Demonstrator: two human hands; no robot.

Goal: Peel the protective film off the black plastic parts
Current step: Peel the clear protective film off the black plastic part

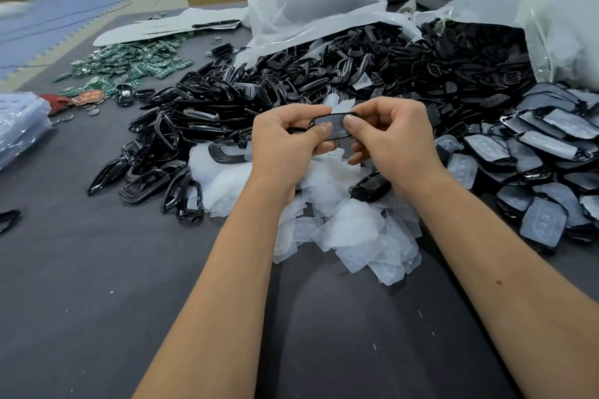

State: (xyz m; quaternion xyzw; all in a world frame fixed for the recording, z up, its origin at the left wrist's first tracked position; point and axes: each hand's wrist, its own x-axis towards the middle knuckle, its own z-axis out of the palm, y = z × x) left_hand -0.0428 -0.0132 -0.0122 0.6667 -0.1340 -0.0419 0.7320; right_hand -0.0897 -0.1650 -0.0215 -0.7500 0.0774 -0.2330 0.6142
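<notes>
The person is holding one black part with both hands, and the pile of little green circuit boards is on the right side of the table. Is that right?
Not quite. Both the left hand and the right hand do hold one black part, but the head view shows the green circuit boards on the left side of the table, not the right.

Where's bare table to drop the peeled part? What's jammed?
Free: the gray table near left, below the black frame pile, left of the peeled film heap. Crowded: film-covered parts on the right, circuit boards far left, and under both hands, left hand, right hand.
</notes>
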